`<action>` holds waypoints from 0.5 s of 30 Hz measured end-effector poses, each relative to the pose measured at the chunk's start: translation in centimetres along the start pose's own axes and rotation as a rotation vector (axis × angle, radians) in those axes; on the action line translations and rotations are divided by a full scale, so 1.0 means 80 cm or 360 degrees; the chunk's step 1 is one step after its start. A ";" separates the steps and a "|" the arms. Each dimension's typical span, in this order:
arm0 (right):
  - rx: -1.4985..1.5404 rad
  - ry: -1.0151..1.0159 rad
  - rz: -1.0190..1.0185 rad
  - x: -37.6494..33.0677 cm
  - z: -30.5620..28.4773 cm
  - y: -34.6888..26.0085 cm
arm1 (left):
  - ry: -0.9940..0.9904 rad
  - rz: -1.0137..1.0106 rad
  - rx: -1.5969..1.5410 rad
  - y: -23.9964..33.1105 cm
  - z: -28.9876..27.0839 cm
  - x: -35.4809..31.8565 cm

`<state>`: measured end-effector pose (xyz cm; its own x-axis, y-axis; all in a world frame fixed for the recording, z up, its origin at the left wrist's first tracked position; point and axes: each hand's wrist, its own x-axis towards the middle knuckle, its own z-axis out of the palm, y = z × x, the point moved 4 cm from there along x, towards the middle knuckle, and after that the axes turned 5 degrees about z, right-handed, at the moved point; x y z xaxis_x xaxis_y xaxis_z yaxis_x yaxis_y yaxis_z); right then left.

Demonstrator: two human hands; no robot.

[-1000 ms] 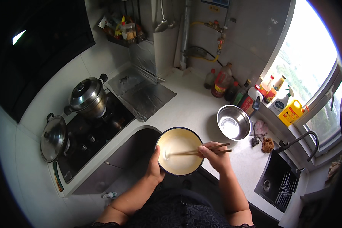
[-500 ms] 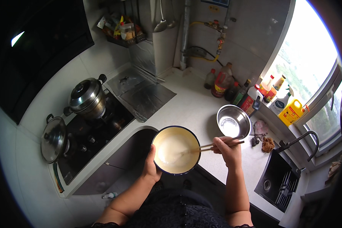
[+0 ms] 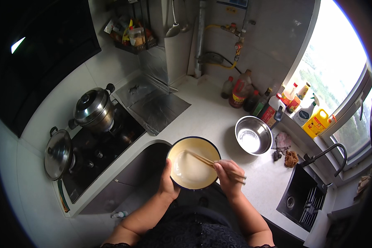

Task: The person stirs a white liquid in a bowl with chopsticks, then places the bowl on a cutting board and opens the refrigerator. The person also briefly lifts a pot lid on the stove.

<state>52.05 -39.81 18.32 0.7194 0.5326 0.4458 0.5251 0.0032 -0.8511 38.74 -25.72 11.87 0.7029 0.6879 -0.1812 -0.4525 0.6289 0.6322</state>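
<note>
A cream-coloured enamel bowl (image 3: 213,151) with a dark blue rim is held in front of me, over the counter's front edge. Pale, smooth batter-like liquid (image 3: 190,171) covers its bottom. My left hand (image 3: 168,182) grips the bowl's left side, thumb up on the outer wall near the rim and fingers underneath. Between the fingers of my right hand (image 3: 230,177) is a pair of wooden chopsticks (image 3: 202,158). Their tips dip into the liquid toward the bowl's upper left, and their back ends stick out to the right.
An empty-looking steel basin (image 3: 254,134) stands on the counter to the right. Behind it are several sauce bottles (image 3: 240,89). Farther right lies a black sink (image 3: 301,198) with a faucet (image 3: 339,157). On the left, a lidded steel pot (image 3: 94,109) and a lidded pan (image 3: 58,155) sit on the black stove (image 3: 124,136).
My right hand has moved left and slightly down, closer to the bowl. The chopstick tips have swept from the bowl's right part to its upper left. The bowl stays nearly in place.
</note>
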 end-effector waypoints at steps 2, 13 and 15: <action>-0.0186 0.0108 -0.0207 -0.006 -0.003 -0.012 | 0.0015 0.0034 0.0045 0.006 -0.003 0.003; -0.0217 0.0095 -0.0340 -0.004 0.020 -0.036 | 0.0005 0.0029 0.0159 -0.014 -0.005 -0.002; -0.0104 -0.0051 -0.0376 -0.009 0.029 -0.041 | -0.0037 0.0020 0.0070 -0.013 0.002 -0.005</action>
<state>48.80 -38.24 20.16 0.5586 0.5504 0.6205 0.7061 0.0770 -0.7039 39.00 -26.71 11.38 0.7101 0.6866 -0.1561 -0.4370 0.6036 0.6669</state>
